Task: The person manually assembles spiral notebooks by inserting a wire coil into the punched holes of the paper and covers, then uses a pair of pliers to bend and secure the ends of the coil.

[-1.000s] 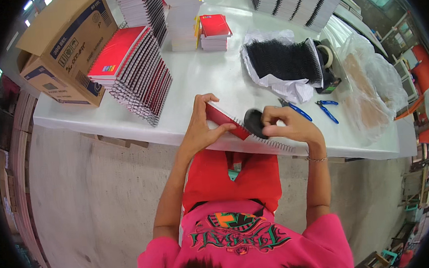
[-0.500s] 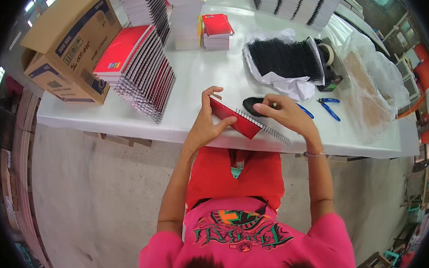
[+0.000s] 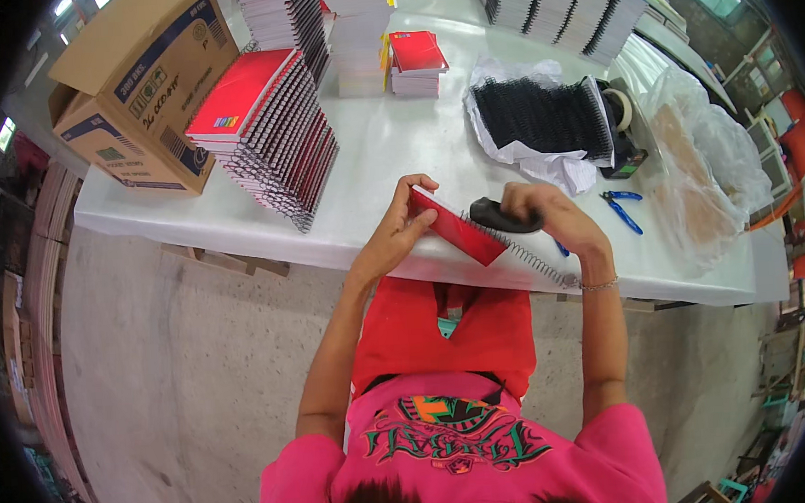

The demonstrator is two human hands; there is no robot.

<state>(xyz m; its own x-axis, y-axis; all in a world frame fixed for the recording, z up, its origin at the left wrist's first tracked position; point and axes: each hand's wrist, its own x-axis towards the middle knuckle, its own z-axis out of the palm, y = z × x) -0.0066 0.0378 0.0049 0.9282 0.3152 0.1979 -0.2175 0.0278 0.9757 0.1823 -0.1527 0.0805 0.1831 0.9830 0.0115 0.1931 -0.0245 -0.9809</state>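
My left hand (image 3: 400,235) grips a small red-covered notebook (image 3: 464,231), thumb on the cover and fingers behind it. The notebook is tilted above the table's near edge. A thin metal-looking spiral coil (image 3: 537,263) runs along its upper edge and sticks out past the right end toward my right wrist. The fingers of my right hand (image 3: 552,210) are curled over a black rounded object (image 3: 492,215) beside the coiled edge. Motion blurs these fingers, and the object's exact kind does not show. A blue tool handle (image 3: 562,248) peeks out below my right hand, mostly hidden.
Coil-bound red notebooks (image 3: 271,135) are stacked at left beside an open cardboard box (image 3: 149,101). Further back stand small red books (image 3: 418,52) and more bound stacks (image 3: 563,6). At right lie black coils (image 3: 537,119) on paper, blue pliers (image 3: 622,212) and a plastic bag (image 3: 722,130).
My right hand has moved slightly right along the notebook's edge, and its fingers have curled further over the black object. The coil sticks out further to the right. The whole view has shifted slightly.
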